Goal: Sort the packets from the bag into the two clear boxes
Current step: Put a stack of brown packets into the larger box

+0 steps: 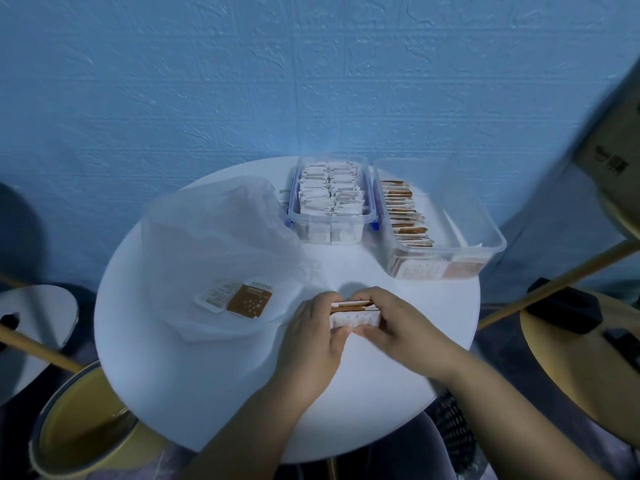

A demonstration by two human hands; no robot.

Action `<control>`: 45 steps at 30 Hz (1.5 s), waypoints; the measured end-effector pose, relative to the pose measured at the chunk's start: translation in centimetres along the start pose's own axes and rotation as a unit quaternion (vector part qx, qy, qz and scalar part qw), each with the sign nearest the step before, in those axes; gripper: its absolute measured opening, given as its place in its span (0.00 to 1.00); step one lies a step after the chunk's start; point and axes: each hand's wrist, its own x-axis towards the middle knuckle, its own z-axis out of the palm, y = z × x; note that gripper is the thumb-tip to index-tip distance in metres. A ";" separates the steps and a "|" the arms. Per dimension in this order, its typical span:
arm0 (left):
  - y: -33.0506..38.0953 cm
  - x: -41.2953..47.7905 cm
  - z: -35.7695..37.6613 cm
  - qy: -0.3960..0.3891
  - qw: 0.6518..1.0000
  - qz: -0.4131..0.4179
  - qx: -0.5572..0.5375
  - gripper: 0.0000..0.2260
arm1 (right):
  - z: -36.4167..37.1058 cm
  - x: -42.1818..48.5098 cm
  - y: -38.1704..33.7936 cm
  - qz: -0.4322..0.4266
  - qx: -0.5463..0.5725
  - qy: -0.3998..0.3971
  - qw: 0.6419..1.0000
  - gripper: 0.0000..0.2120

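Left hand [317, 327]: fingers curled round the stack's left end.
Right hand [388, 318]: grip closed on its right end.
Stack of packets [354, 314]: brown and white edges, held at lower centre.

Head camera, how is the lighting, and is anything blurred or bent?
Head view: cool bluish light, soft shadow on the table beyond the left hand and right hand. Head view: wide-angle bending curves the wall lines. Head view: right edge smeared; the held stack of packets fairly sharp.

Single head view, wide-angle, looking forward-down, close over round table [214, 393] against wall [207, 81].
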 end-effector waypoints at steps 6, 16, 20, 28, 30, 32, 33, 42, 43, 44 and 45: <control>2.5 1.3 -1.3 -0.036 0.989 -0.033 -0.138 0.16 | -3.4 -0.2 -0.3 0.022 0.147 0.046 0.988 0.15; 8.9 8.1 1.1 0.050 0.981 0.070 -0.177 0.13 | -14.5 -0.4 -0.6 0.043 0.196 0.113 0.973 0.14; 6.7 9.4 3.9 0.148 0.980 0.130 -0.017 0.22 | -18.9 1.2 1.8 0.085 -0.032 0.123 0.988 0.09; 5.2 9.0 6.5 0.149 0.970 0.081 -0.173 0.25 | -19.3 5.6 4.1 0.043 -0.358 -0.045 0.931 0.16; 5.0 9.1 6.9 0.149 0.967 0.073 -0.194 0.25 | -19.0 6.3 4.2 0.052 -0.391 -0.075 0.916 0.17; 4.9 9.1 7.1 0.149 0.969 0.066 -0.186 0.26 | -18.7 6.7 4.3 0.057 -0.418 -0.109 0.900 0.17; 4.9 9.0 7.2 0.147 0.971 0.062 -0.180 0.26 | -18.5 6.7 4.4 0.059 -0.432 -0.127 0.891 0.18; 5.3 8.9 7.2 0.137 0.973 0.020 -0.185 0.28 | -19.0 6.4 4.6 0.080 -0.348 -0.188 0.915 0.17; 5.3 8.9 7.2 0.136 0.973 0.017 -0.184 0.28 | -19.2 6.3 4.5 0.089 -0.316 -0.192 0.925 0.16; 5.3 8.9 7.2 0.135 0.974 0.016 -0.182 0.29 | -19.4 6.2 4.3 0.097 -0.291 -0.193 0.932 0.15; 5.3 8.9 7.2 0.133 0.975 0.014 -0.180 0.29 | -19.5 6.1 4.2 0.105 -0.275 -0.194 0.936 0.14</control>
